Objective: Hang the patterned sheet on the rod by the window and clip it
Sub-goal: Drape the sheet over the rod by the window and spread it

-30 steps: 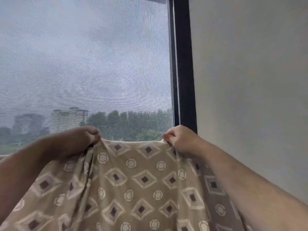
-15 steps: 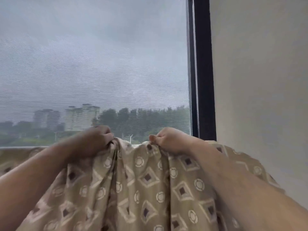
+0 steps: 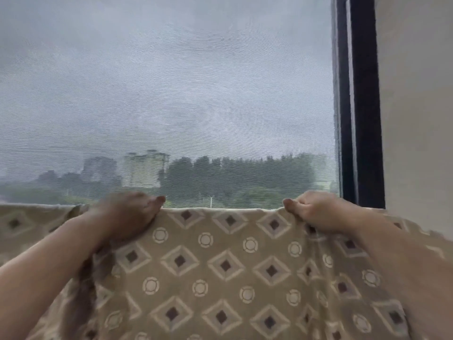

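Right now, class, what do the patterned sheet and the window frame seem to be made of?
Patterned sheet: apparently soft woven cloth, matte; it creases and drapes where the hands grip it. Window frame: dark, smooth and straight-edged, probably painted metal or plastic; which one is unclear.

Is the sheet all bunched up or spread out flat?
Spread out: the beige diamond-patterned sheet stretches taut between the left hand and right hand.

A home, high up: a screened window (image 3: pixel 166 94) beyond the hands, trees and buildings (image 3: pixel 144 170) below, plain wall (image 3: pixel 416 94) to their right.
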The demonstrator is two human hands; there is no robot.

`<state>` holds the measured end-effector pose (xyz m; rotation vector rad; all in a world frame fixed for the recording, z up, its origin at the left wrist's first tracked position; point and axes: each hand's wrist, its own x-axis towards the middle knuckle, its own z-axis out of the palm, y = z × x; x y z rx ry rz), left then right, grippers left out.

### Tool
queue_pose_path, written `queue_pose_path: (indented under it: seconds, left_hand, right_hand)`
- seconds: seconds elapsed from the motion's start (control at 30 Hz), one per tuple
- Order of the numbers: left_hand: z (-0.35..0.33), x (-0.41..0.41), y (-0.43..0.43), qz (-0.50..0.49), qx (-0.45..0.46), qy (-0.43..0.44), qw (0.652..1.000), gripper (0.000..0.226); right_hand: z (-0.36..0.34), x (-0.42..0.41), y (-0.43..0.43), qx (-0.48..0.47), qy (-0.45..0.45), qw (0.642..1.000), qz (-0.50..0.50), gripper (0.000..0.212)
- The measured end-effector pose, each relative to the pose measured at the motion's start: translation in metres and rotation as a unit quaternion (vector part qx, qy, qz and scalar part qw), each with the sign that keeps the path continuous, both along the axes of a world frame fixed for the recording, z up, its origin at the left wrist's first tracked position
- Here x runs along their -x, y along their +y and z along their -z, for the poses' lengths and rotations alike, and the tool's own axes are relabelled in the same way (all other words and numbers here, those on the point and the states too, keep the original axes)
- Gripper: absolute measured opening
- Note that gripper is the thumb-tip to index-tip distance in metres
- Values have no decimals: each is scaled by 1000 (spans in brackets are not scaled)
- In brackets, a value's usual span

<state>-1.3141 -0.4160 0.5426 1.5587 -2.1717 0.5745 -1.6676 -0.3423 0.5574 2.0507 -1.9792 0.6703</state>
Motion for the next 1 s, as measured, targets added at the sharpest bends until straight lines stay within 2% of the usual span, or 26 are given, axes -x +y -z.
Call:
queue_pose_path:
  seconds: [0.03, 0.13, 0.23, 0.3, 0.33, 0.4, 0.43, 0.47, 0.5, 0.6, 0.67, 0.77, 0.9, 1.0]
  left_hand:
    - [-4, 0, -7, 10, -22, -8, 1000, 50]
    - [-17, 3, -25, 89, -143, 82, 982, 57]
    - [-28, -4, -29, 175, -176, 80, 966, 52]
    - [-20, -27, -32, 237, -85, 115, 961, 38]
    - [-7, -42, -31, 253, 15, 165, 953, 30]
    - [39, -73, -20, 231, 236, 275, 903, 23]
    - [66, -83, -7, 207, 277, 319, 882, 26]
    - [92, -89, 6, 190, 266, 356, 875, 32]
    - [115, -90, 12, 172, 223, 375, 884, 38]
    - [154, -82, 7, 34, 20, 317, 948, 61]
    - [168, -82, -5, -9, -51, 263, 963, 73]
    - [191, -82, -20, -8, -73, 178, 981, 69]
    - [202, -75, -26, 16, -47, 90, 995, 39]
    - [196, -77, -20, 44, -57, 60, 996, 42]
  right_hand:
    - [1, -20, 0, 15, 9, 1000, -22, 49]
    - [8, -108, -12, 56, 38, 988, -140, 28]
    - [16, -166, -42, 82, 69, 984, -141, 23]
    - [17, -174, -51, 66, 24, 989, -128, 31]
    - [16, -176, -52, 52, -1, 991, -126, 36]
    - [15, -181, -52, 29, -36, 990, -130, 46]
    - [14, -185, -51, 20, -46, 990, -129, 49]
    - [13, -189, -52, 15, -52, 991, -126, 49]
    - [12, -192, -53, 14, -57, 991, -122, 46]
    - [11, -198, -57, 21, -83, 991, -101, 40]
    - [13, -204, -58, 14, -97, 991, -88, 43]
    - [14, -209, -55, 4, -123, 989, -81, 46]
    - [12, -210, -54, 13, -123, 991, -55, 44]
    - [12, -205, -54, 8, -128, 991, -47, 46]
